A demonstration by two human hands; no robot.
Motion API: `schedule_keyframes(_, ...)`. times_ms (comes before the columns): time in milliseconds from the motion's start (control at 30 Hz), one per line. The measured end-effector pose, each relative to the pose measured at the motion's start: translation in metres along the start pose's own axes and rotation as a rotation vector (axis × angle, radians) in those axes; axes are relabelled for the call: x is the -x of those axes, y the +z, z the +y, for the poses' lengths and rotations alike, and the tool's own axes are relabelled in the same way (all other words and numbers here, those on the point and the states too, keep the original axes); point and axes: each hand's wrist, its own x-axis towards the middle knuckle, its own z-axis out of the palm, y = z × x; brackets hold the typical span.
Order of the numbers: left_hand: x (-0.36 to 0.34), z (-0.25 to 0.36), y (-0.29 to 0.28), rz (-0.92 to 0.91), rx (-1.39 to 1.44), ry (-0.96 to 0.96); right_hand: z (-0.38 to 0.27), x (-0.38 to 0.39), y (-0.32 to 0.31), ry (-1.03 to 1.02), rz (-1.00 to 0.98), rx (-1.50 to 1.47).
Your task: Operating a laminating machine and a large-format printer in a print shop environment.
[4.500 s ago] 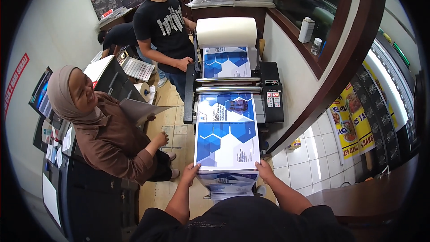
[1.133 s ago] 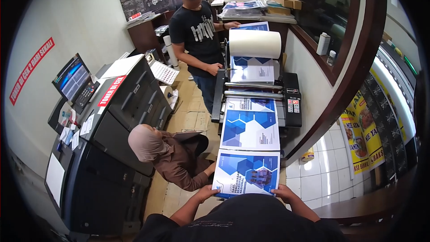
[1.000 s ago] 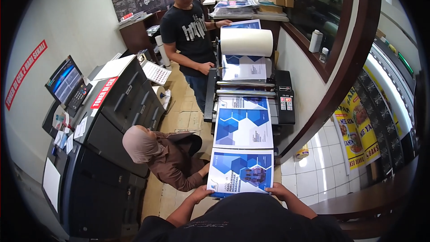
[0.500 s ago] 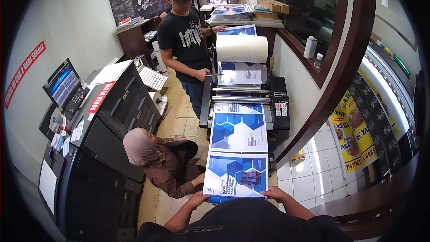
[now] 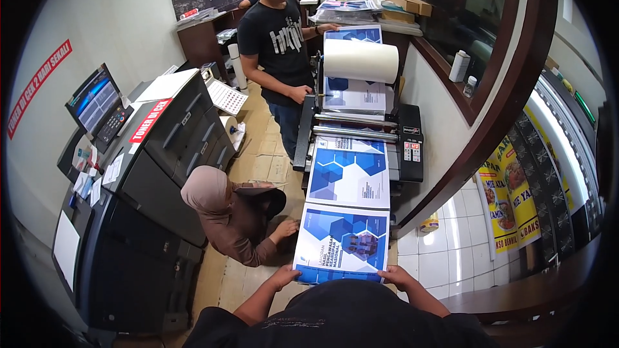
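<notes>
A joined run of blue-and-white printed cover sheets [image 5: 349,174] comes out of a roll laminator [image 5: 407,135] toward me. My left hand [image 5: 284,277] pinches the near left corner of the closest sheet [image 5: 322,238]. At its near right corner, my right hand [image 5: 394,276] grips the same sheet. The strip stretches fairly flat between my hands and the rollers [image 5: 354,127]. On the far side, a standing person in a black cap has one hand [image 5: 329,28] on another printed sheet [image 5: 362,33] behind the white film roll [image 5: 360,61], the other hand by the machine's left side.
A crouching person [image 5: 242,219] in a brown top is left of the strip, one hand [image 5: 284,231] close to its edge. Large dark printers [image 5: 135,219] with a screen [image 5: 97,100] line the left. A dark-framed partition [image 5: 474,122] and white floor tiles [image 5: 445,238] lie right.
The whole view has shifted, so the scene sits higher and slightly right. The crouching person's hand has moved farther from me along the strip. My hands keep their hold on the sheet.
</notes>
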Motion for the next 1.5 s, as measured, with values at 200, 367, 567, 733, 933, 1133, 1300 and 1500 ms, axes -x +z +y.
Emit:
schedule_keyframes(200,0.001,-0.009,-0.003,-0.018,-0.043,-0.068,-0.023,0.018,0.018,-0.04,-0.04,-0.012)
schedule_keyframes(367,0.005,-0.003,0.001,-0.082,0.038,-0.017,-0.014,0.013,0.014,-0.016,-0.022,0.04)
schedule_keyframes(567,0.024,0.024,0.009,-0.051,-0.032,0.015,-0.017,0.012,0.01,0.014,-0.023,0.091)
schedule_keyframes(733,0.019,0.021,0.003,-0.085,-0.071,0.025,-0.019,0.01,0.01,-0.001,-0.046,0.112)
schedule_keyframes(933,0.012,0.007,0.008,0.019,0.063,0.02,-0.027,0.009,0.008,0.063,-0.07,0.115)
schedule_keyframes(1133,0.013,0.016,0.011,0.021,0.062,-0.006,-0.031,0.003,0.003,0.092,-0.07,0.18)
schedule_keyframes(1300,0.009,0.012,0.011,0.04,0.039,-0.028,-0.036,0.003,0.003,0.073,-0.066,0.195)
schedule_keyframes(1500,0.011,0.016,0.014,-0.004,0.012,0.001,-0.035,0.003,0.002,0.069,-0.014,0.309)
